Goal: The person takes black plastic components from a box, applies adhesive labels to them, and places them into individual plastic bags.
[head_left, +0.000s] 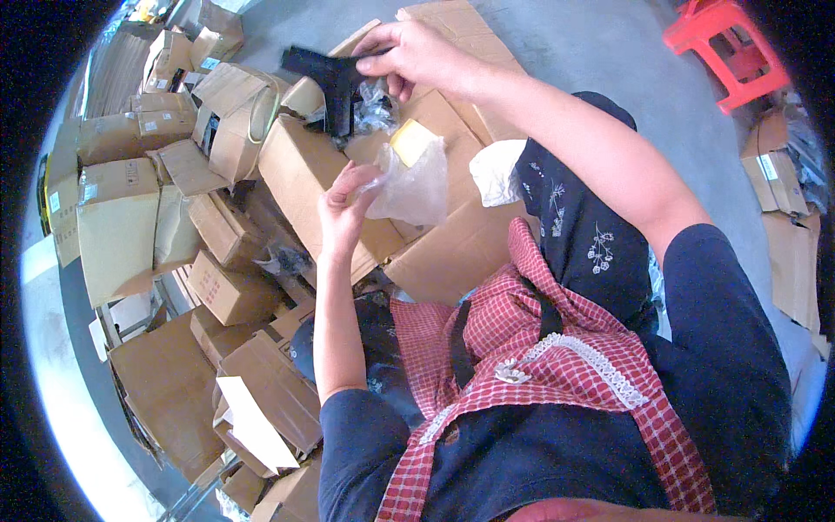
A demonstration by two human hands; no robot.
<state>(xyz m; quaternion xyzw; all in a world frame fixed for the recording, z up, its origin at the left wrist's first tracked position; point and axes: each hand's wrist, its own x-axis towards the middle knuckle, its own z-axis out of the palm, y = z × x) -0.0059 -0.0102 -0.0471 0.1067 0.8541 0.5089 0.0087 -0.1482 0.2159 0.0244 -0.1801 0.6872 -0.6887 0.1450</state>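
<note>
The right hand (409,56) pinches one arm of a black three-armed part (323,74); the left hand (342,207) pinches the edge of a clear plastic bag (416,193). Part and bag are apart: the part is bare, bagging undone or unwrapping finished, I cannot tell. Beneath both hands stands an open cardboard box (300,161).

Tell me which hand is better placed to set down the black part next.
Likely the right hand: it grips the black part, while the left hand holds clear plastic.
</note>
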